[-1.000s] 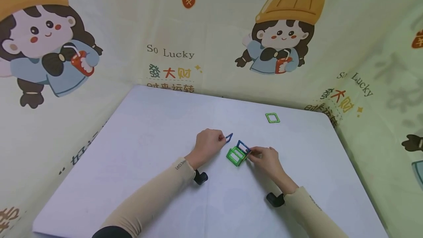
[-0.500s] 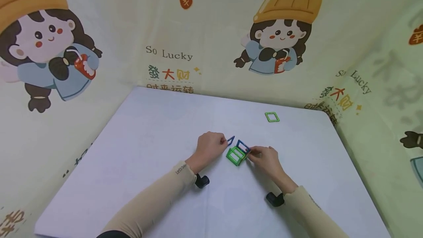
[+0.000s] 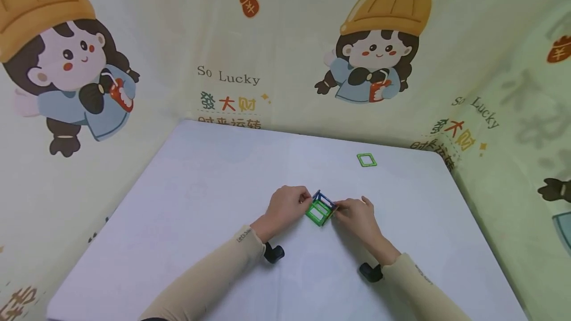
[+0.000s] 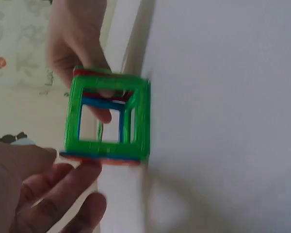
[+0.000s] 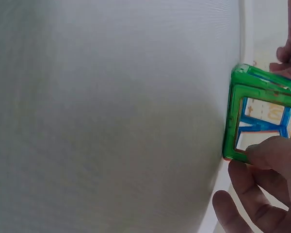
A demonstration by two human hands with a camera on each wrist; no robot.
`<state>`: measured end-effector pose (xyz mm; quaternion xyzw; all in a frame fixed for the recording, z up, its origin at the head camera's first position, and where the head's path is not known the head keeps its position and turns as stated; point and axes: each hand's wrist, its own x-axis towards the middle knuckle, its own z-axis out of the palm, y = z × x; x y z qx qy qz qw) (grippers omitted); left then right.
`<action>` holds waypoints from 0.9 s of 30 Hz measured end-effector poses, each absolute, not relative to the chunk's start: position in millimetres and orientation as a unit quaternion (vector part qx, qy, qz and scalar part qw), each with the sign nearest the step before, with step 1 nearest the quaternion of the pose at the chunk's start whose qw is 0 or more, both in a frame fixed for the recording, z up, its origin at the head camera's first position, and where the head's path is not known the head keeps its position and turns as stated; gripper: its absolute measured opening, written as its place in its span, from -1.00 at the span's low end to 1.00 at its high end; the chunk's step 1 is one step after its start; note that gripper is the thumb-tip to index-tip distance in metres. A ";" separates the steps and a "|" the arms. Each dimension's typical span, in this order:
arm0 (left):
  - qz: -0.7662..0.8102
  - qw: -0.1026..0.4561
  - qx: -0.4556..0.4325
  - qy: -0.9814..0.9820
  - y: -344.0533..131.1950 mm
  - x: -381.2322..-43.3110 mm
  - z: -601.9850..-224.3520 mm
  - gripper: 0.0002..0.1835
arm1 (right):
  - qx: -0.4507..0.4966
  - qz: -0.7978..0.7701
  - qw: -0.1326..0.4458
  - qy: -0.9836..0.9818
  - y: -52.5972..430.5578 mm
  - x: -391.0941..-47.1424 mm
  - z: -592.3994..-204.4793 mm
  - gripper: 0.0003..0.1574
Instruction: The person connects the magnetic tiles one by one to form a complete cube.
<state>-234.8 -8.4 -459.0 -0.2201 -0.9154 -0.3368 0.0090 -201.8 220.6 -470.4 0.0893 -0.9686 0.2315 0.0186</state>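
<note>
A small box of square magnetic tiles (image 4: 106,146), with open-framed green and blue sides, stands on the white table between both hands. My left hand (image 3: 287,207) pinches a blue tile (image 4: 101,156) between thumb and fingers, along the box's left side. Opposite, my right hand (image 3: 359,214) grips the right side, its thumb at the edge of a green frame (image 5: 236,121) in the right wrist view. Red edges show on the side tiles in the left wrist view. At the back, another blue tile (image 4: 104,103) shows through the green front.
One loose green tile (image 3: 373,159) lies flat toward the back right of the white table (image 3: 214,177). A printed cloth (image 3: 285,38) with cartoon figures hangs behind the table and along its sides. Dark camera mounts (image 3: 274,253) sit at the wrists.
My left hand has moved right and slightly nearer, bringing its blue tile from a gap away up against the box's left side. The right hand stays at the box.
</note>
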 end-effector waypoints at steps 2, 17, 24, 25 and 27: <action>-0.361 -0.035 -0.221 -0.905 -8.1 -240.3 -457.5 -0.86 | 0.096 0.208 0.027 -0.973 223.4 -202.2 -469.6 -0.63; -0.288 -0.096 -0.225 -0.926 18.8 -264.9 -444.8 -0.80 | 0.109 0.170 0.019 -0.979 213.0 -207.0 -477.8 -0.52; -0.369 -0.195 -0.236 -0.877 -0.7 -259.2 -458.7 -0.43 | 0.129 0.174 -0.002 -0.976 224.8 -209.4 -472.5 -0.56; -0.374 -0.219 -0.244 -0.868 -3.9 -258.1 -462.7 -0.35 | 0.138 0.174 -0.016 -0.975 229.7 -212.1 -471.3 -0.56; -0.375 -0.252 -0.261 -0.853 -8.6 -256.6 -469.2 -0.20 | 0.162 0.175 -0.036 -0.970 242.9 -223.4 -469.2 -0.58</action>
